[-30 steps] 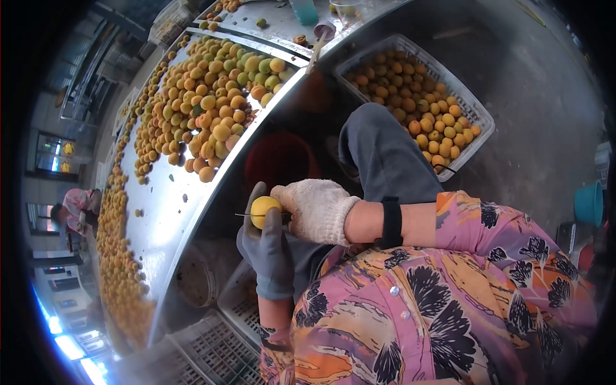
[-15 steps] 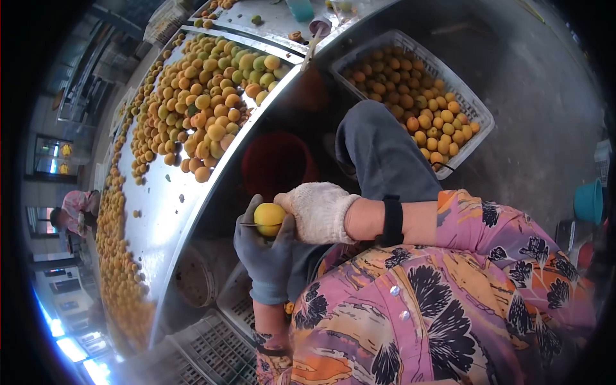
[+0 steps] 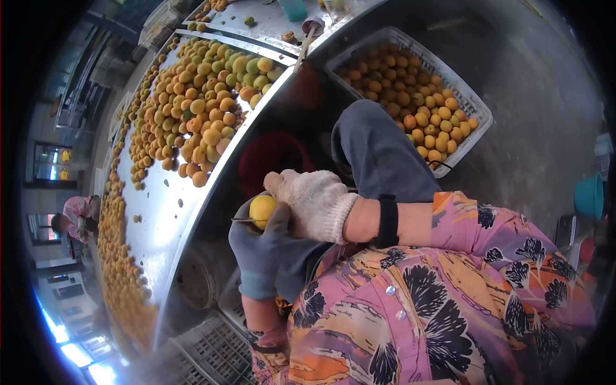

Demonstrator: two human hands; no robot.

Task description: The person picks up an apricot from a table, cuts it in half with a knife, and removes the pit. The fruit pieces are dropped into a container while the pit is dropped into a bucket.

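Observation:
My left hand (image 3: 256,247), in a grey glove, is closed around a yellow apricot (image 3: 262,210). A thin dark knife blade (image 3: 240,220) shows at the fruit's left side, its edge against the apricot. My right hand (image 3: 314,202), in a white knitted glove, is closed and pressed up beside the fruit; its fingers mostly hide the knife's handle. Both hands are above my lap, near the edge of the metal table.
Many apricots (image 3: 192,109) are heaped on the metal table (image 3: 157,212). A white crate (image 3: 471,96) of apricots stands beyond my knee. Below are a red bucket (image 3: 273,160) and grey crates (image 3: 212,346). Another person (image 3: 80,215) is at the far left.
The apricot and left hand have shifted slightly left and down. My right hand has turned, its thumb side now higher. The blade, which lay across the fruit, now shows mainly at its left.

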